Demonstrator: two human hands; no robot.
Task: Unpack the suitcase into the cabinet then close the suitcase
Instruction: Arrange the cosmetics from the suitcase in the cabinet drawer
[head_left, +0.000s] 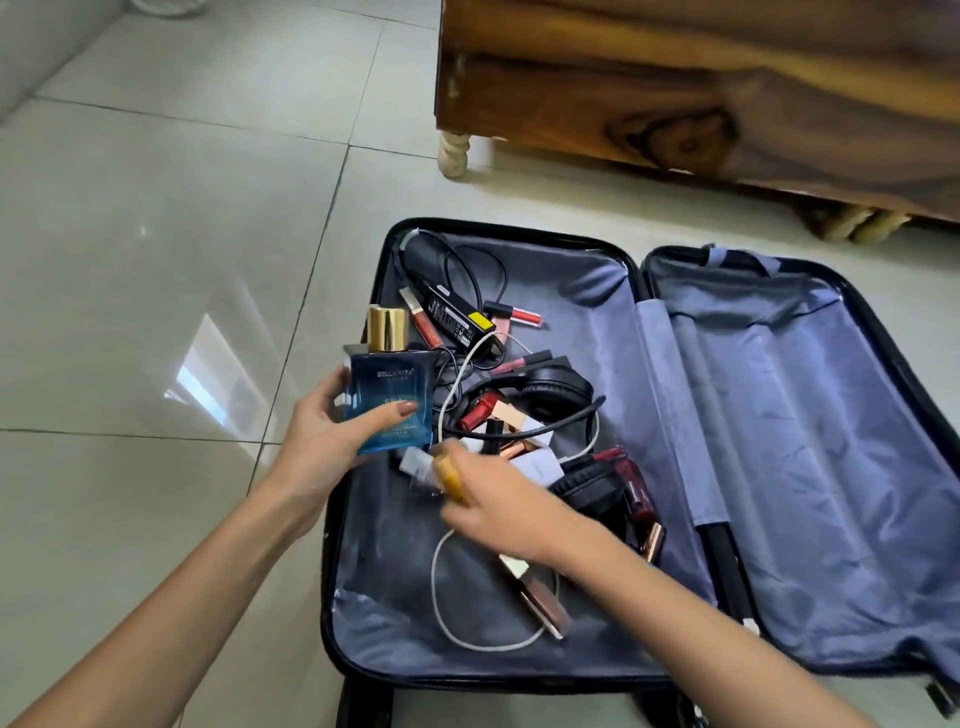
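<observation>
A black suitcase (571, 291) with grey lining lies open on the tiled floor. Its left half holds black headphones (556, 392), a black charger (452, 312), a white cable (441, 597), lip glosses (423, 325) and other small cosmetics. My left hand (322, 441) grips a blue perfume bottle (387, 384) with a gold cap, held upright over the suitcase's left edge. My right hand (504, 504) is blurred over the pile and holds a small orange item (449, 475) beside a white tube (415, 465). The right half of the suitcase is bare lining.
A wooden cabinet (675, 88) on pale turned legs (454, 153) stands just beyond the suitcase at the upper right. Glossy grey floor tiles (156, 260) stretch to the left. A grey wall or sofa edge shows at the top left corner.
</observation>
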